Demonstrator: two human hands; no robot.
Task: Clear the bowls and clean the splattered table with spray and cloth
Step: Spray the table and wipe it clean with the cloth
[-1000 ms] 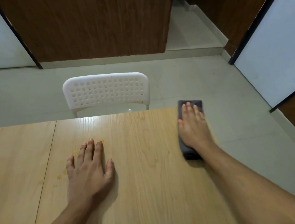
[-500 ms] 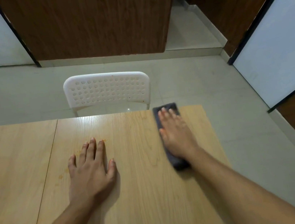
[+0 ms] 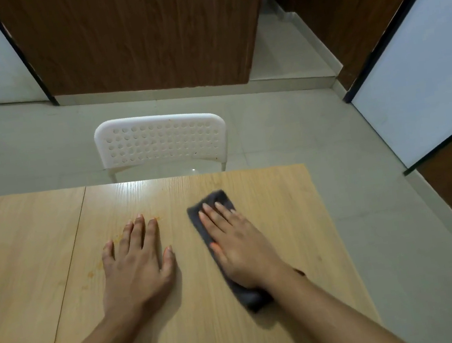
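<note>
A dark grey folded cloth (image 3: 196, 214) lies on the light wooden table (image 3: 278, 222), right of centre. My right hand (image 3: 238, 245) presses flat on it with straight fingers, covering most of it. My left hand (image 3: 136, 262) rests flat on the bare tabletop, fingers spread. Small orange splatter marks (image 3: 118, 238) dot the wood just beside and left of my left hand's fingers. No bowl or spray bottle shows.
A white plastic chair (image 3: 161, 141) with a perforated back stands behind the table's far edge. The table's right edge drops to a grey tiled floor (image 3: 387, 235). A seam (image 3: 78, 224) runs through the tabletop at left.
My right hand has slid the cloth leftward and nearer, from the table's far right corner toward the middle. My left hand has stayed where it was.
</note>
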